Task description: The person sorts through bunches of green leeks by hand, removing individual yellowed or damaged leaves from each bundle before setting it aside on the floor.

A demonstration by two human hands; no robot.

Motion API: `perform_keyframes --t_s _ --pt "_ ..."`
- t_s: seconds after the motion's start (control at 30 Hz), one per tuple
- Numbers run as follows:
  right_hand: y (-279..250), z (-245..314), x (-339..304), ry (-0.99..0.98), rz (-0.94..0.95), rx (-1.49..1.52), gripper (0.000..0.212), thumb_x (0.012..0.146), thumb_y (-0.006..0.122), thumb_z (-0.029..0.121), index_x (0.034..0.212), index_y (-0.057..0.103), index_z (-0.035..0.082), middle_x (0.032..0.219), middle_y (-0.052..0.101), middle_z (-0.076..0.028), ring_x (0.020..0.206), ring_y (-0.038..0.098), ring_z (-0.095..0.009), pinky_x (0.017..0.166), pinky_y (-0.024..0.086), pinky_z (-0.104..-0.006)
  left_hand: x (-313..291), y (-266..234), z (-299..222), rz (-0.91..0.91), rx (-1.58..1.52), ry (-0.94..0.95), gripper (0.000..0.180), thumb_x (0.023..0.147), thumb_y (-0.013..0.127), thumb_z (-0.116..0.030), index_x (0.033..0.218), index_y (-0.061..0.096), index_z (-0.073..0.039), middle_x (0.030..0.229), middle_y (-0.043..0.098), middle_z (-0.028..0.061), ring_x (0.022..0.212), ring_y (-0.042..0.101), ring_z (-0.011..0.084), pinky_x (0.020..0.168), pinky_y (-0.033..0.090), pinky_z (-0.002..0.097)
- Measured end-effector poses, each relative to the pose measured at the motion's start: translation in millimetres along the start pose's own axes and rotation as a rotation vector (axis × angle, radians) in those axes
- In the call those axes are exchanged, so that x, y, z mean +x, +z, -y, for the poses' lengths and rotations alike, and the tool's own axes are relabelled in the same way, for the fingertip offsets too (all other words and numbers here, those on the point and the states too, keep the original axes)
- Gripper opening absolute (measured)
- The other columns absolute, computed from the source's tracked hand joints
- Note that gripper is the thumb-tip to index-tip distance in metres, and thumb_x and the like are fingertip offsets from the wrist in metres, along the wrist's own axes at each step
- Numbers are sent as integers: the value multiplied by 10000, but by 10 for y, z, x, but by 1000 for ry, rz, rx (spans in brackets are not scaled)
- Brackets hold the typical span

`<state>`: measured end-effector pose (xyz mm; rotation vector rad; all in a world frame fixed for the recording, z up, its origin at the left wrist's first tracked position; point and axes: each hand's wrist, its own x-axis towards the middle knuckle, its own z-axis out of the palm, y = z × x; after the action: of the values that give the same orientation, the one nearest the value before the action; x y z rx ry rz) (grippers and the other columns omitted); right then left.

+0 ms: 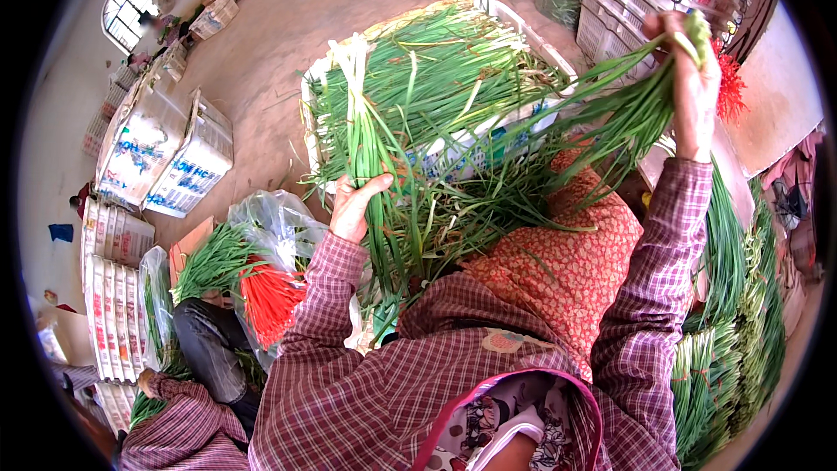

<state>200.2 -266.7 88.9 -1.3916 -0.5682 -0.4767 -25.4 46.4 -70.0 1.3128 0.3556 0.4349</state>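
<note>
My left hand [353, 211] is closed round a bunch of garlic chives [362, 126], its pale white ends pointing up and away from me. High on the right, my right hand [690, 78] grips a second chive bunch [623, 126], whose long green leaves trail down to the left. Between and beyond my hands stands a white plastic crate [547, 48] heaped with loose chives [453, 70]. More leaves hang over its near side and onto my lap, where a red flowered cloth [562, 249] lies.
Red ties [268, 296] lie beside a clear plastic bag [279, 227] and cut chives at my left. Stacked white crates [632, 0] stand at the far right, others [118, 314] at the left. Bundled chives [719, 375] lie at my right. A person's striped sleeve [192, 419] shows lower left.
</note>
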Motion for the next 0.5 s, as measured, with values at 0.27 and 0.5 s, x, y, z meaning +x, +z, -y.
perform_keyframes --t_s 0.27,0.5 --pt "1183 -24 -725 -24 657 -106 240 757 635 256 897 615 62 830 640 -70 728 615 -152 663 494 -287 -45 421 -97 143 18 -17 169 700 652 -17 859 604 -51 752 620 16 635 559 98 605 455 246" --pt "1406 -195 -827 239 829 -179 297 699 676 302 870 648 61 742 632 -119 689 618 -213 634 468 -319 -87 473 -80 244 2 -94 223 716 599 -2 936 577 -26 824 622 66 694 594 147 641 483 285"
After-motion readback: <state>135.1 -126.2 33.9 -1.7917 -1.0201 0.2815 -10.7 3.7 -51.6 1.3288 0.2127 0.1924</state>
